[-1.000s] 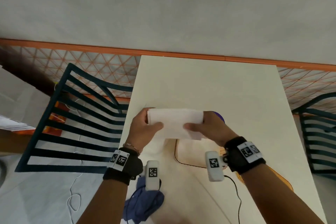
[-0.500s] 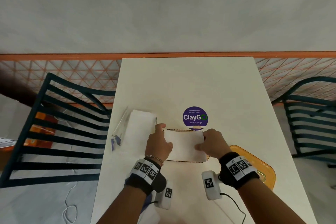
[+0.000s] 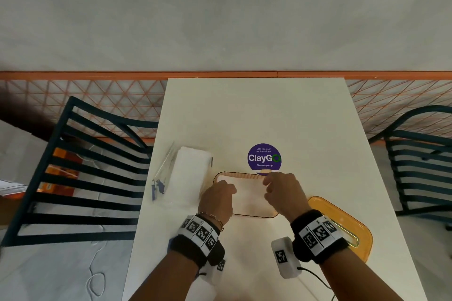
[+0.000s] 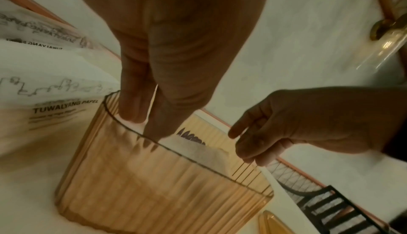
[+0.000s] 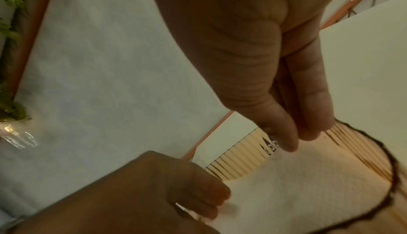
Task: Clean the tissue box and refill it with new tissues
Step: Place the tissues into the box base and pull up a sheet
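Tissue box: the ribbed, translucent orange tissue box (image 3: 244, 176) stands open-topped on the white table (image 3: 256, 110), directly under and between your two hands.
Tissues: a white stack of tissues (image 5: 304, 182) lies inside the box, below its dark rim.
Your left hand: your left hand (image 3: 217, 200) reaches down over the box's left end; the fingers (image 4: 134, 105) point down, nearly straight, tips dipping inside the rim. It grips nothing that shows.
Your right hand: your right hand (image 3: 283, 193) hangs over the box's right end, fingers (image 5: 308, 116) loosely extended toward the tissues, holding nothing.
Tissue pack: a wrapped white tissue pack (image 3: 189, 173) lies just left of your left hand.
Lid: an orange lid (image 3: 342, 225) lies by your right wrist.
Sticker: a purple ClayGo sticker (image 3: 264, 157) sits just beyond your right hand.
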The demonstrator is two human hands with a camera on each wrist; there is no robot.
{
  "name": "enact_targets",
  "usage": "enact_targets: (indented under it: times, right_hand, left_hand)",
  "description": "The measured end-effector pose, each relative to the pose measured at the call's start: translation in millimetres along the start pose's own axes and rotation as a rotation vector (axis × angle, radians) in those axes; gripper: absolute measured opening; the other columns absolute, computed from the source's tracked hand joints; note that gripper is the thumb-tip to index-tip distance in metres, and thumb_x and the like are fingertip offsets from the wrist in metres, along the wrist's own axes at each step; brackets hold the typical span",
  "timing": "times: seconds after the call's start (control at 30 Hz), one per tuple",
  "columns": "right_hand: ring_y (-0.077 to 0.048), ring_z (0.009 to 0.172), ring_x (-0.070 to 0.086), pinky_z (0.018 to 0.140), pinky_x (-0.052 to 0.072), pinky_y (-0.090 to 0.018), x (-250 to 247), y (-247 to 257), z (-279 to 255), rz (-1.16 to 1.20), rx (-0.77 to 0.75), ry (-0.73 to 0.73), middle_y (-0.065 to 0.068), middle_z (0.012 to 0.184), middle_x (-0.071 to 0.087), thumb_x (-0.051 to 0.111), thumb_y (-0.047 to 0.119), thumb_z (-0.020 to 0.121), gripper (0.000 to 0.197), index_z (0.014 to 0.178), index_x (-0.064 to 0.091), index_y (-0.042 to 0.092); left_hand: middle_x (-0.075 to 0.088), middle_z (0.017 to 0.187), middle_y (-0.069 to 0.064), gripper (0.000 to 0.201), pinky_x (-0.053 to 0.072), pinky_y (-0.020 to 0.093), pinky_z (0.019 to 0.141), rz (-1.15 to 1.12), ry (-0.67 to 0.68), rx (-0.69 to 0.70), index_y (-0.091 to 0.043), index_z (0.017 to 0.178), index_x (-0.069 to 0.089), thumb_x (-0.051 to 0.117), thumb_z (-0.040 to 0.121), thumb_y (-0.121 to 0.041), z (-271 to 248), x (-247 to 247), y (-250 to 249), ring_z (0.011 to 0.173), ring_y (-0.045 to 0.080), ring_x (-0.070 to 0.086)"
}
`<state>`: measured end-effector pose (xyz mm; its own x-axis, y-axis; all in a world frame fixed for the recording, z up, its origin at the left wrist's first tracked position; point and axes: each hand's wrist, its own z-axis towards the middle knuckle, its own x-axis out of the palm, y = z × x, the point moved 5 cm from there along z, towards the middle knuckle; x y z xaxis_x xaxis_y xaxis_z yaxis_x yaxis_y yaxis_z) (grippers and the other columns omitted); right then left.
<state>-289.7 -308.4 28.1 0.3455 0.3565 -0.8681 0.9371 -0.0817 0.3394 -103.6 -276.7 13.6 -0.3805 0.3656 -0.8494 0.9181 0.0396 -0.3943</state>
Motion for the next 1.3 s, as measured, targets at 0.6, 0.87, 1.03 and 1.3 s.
enact_targets:
  times: [0.6, 0.87, 1.03, 1.3]
  right_hand:
    - [-0.012, 0.115, 0.053, 0.085, 0.045, -0.023, 16, 58, -4, 0.059, -0.332, 0.055, 0.011, 0.124, 0.057, 0.090, 0.045, 0.065, 0.070, 0.128, 0.062, 0.030]
    - [-0.011, 0.116, 0.047, 0.090, 0.049, -0.023, 26, 69, -2, 0.014, -0.367, 0.056, 0.012, 0.129, 0.050, 0.093, 0.051, 0.054, 0.089, 0.132, 0.058, 0.029]
    - [-0.012, 0.119, 0.046, 0.095, 0.047, -0.024, 23, 71, 1, -0.002, -0.334, 0.034, 0.010, 0.131, 0.052, 0.091, 0.049, 0.060, 0.083, 0.134, 0.057, 0.030]
    - [-0.015, 0.125, 0.044, 0.100, 0.042, -0.026, 18, 75, 2, -0.008, -0.313, -0.025, 0.008, 0.134, 0.051, 0.090, 0.048, 0.063, 0.081, 0.134, 0.057, 0.029]
  left_hand:
    - [0.056, 0.141, 0.008, 0.077, 0.048, 0.046, 0.105, -0.227, -0.163, -0.581, -0.017, 0.142, 0.050, 0.079, 0.077, -0.045, 5, -56, 123, 0.130, 0.030, 0.053]
    - [0.057, 0.139, 0.009, 0.094, 0.051, 0.048, 0.101, -0.260, -0.177, -0.612, -0.016, 0.141, 0.046, 0.088, 0.064, -0.048, 13, -39, 141, 0.126, 0.031, 0.056]
    - [0.055, 0.141, 0.012, 0.106, 0.047, 0.050, 0.107, -0.301, -0.169, -0.644, -0.015, 0.143, 0.041, 0.090, 0.058, -0.054, 18, -36, 147, 0.132, 0.035, 0.052]
    - [0.058, 0.134, 0.009, 0.093, 0.049, 0.047, 0.104, -0.289, -0.210, -0.667, -0.017, 0.136, 0.050, 0.091, 0.059, -0.050, 20, -42, 153, 0.124, 0.032, 0.057]
